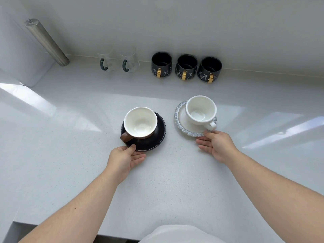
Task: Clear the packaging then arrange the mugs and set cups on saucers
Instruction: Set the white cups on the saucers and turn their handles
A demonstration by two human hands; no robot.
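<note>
A brown cup (140, 122) with a white inside stands on a black saucer (157, 137) at the middle of the white counter. My left hand (125, 157) pinches that saucer's near rim, thumb on top. To the right, a white cup (200, 110) stands on a white saucer with a clear beaded rim (178, 114). My right hand (215, 145) holds the near edge of this saucer, fingers flat beneath it. Along the back wall stand three black mugs with gold handles (186, 67) and two clear glass mugs with green handles (118, 59).
A steel cylinder (46, 42) leans at the back left beside a white appliance (21, 55). The counter's front edge (70, 227) lies near my body. No packaging is in view.
</note>
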